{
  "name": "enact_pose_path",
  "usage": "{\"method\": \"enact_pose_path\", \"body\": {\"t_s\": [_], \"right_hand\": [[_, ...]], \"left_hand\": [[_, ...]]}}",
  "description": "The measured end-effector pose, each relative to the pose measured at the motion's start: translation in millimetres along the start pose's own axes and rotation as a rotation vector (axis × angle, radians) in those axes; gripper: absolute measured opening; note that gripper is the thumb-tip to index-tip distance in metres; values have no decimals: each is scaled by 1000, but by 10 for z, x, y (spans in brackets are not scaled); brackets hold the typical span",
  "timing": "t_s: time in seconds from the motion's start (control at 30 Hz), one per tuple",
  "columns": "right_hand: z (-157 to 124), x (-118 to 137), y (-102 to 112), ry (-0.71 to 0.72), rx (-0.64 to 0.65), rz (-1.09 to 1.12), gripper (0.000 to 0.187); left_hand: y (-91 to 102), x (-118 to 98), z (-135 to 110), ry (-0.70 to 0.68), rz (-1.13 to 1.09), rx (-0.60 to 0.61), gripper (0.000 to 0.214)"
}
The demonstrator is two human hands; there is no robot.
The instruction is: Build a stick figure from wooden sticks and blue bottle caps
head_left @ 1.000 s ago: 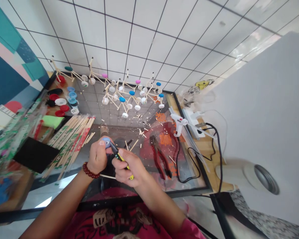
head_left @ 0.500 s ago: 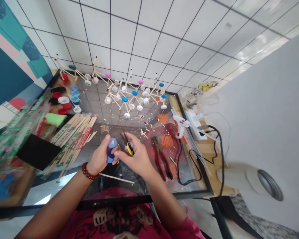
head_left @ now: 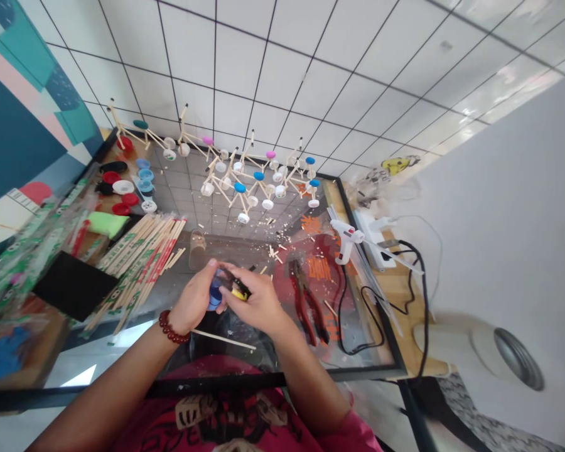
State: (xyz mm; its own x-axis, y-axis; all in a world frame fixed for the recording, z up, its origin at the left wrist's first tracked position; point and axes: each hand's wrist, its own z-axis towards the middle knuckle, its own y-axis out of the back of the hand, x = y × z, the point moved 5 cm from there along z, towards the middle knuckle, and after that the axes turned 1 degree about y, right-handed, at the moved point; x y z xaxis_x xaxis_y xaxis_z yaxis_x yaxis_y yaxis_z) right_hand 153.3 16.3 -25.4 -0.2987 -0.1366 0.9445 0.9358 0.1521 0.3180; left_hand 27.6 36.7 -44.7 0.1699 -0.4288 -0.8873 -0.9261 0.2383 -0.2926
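Observation:
My left hand (head_left: 193, 302), with a beaded bracelet at the wrist, is closed around blue bottle caps (head_left: 215, 297), partly covered by the fingers. Against them, my right hand (head_left: 260, 300) is closed on a small yellow-and-black pointed tool (head_left: 240, 294); its exact kind is hard to make out. The fingertips of both hands meet at the caps. Below the hands lies a thin wooden stick (head_left: 226, 340). Just beyond the left fingers stands a clear brownish cylinder (head_left: 198, 246). To the right of my right hand rest red-handled pliers (head_left: 306, 304).
Several stick-and-cap models (head_left: 239, 188) stand at the back. Wooden chopsticks (head_left: 139, 263), a black sheet (head_left: 75, 285) and loose caps (head_left: 123, 187) lie left. On the right are a white glue gun (head_left: 345, 238), a black cable (head_left: 341, 314) and a power strip (head_left: 374, 242). Wood scraps dot the glass tabletop.
My hands have closed in on each other around the blue caps. The tool in my right hand has turned, and its dark tips now point differently.

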Motion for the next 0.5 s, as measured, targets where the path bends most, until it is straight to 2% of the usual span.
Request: {"method": "enact_pose_path", "body": {"t_s": [0.07,0.17,0.23,0.33,0.4,0.5], "right_hand": [[-20,1,25,61,27,-168,21],[-27,-42,65,72,63,-299,24],[-29,-66,84,94,88,-332,21],[-45,-74,128,159,68,-329,28],[-67,-47,136,236,73,-334,33],[-96,12,123,326,128,-356,25]], "left_hand": [[7,32,5,56,-30,21,66],[-6,76,-4,119,-33,82,76],[-11,86,-19,128,-5,98,80],[-18,71,-48,125,22,91,82],[-26,69,-64,164,16,93,87],[-34,92,-78,255,0,122,91]]}}
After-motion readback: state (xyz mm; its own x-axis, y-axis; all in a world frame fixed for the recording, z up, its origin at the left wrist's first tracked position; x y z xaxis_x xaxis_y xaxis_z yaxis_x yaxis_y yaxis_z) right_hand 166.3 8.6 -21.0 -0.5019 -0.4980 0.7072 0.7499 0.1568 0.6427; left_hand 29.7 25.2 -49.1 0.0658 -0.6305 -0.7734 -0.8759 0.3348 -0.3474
